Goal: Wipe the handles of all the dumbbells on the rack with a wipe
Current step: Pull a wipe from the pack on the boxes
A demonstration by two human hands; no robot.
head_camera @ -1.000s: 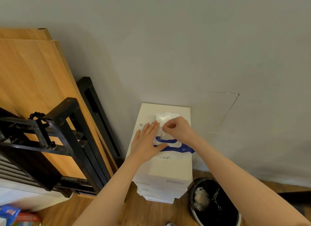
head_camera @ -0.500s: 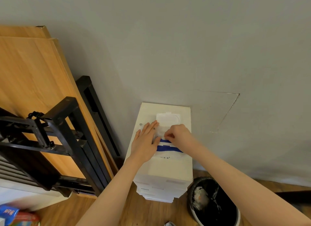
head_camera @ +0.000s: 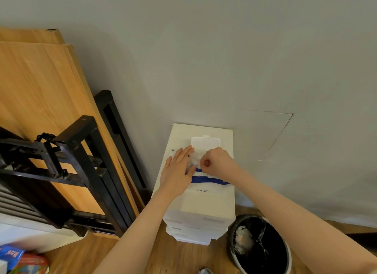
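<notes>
A white and blue wipes pack [head_camera: 210, 182] lies on top of a stack of white boxes [head_camera: 204, 204] by the wall, its lid [head_camera: 205, 143] flipped open toward the wall. My left hand [head_camera: 177, 169] lies flat with straight fingers on the pack's left side. My right hand [head_camera: 216, 161] pinches a white wipe [head_camera: 193, 160] sticking out of the pack's opening. No dumbbells or dumbbell rack are in view.
A bin with a black liner [head_camera: 263, 245] stands on the wood floor right of the boxes. Wooden boards [head_camera: 40, 94] and black metal frames [head_camera: 85, 171] lean at the left. Colourful packets [head_camera: 18, 259] lie at the bottom left.
The lid went from half-raised to fully open. My right hand moved down from the lid to the opening and now pinches a wipe that has come partly out. My left hand stayed put.
</notes>
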